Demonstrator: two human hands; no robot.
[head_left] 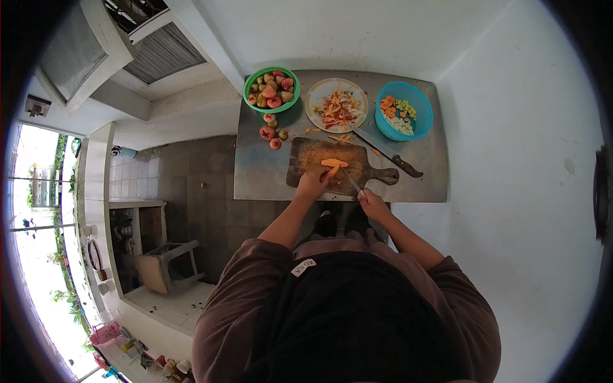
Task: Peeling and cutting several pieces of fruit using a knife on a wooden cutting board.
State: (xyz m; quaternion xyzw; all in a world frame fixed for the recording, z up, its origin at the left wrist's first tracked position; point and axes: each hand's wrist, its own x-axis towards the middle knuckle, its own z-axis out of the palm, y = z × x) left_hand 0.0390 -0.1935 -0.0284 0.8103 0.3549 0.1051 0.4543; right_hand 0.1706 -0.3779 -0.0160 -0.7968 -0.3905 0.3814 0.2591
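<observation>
On the dark wooden cutting board lie orange carrot pieces. My left hand is closed on them from the near side, fingertips bent against the carrot. In my right hand is the handle of a small knife, its blade slanting up and left toward the carrot; I cannot tell whether it touches. Beyond the board, a larger knife with a dark handle rests diagonally on the metal table. Small orange scraps are scattered around the board.
A plate of peelings stands at the table's back, between a green basket of red fruit and a blue bowl with cut vegetables. Several loose fruits lie left. White walls border the table's back and right.
</observation>
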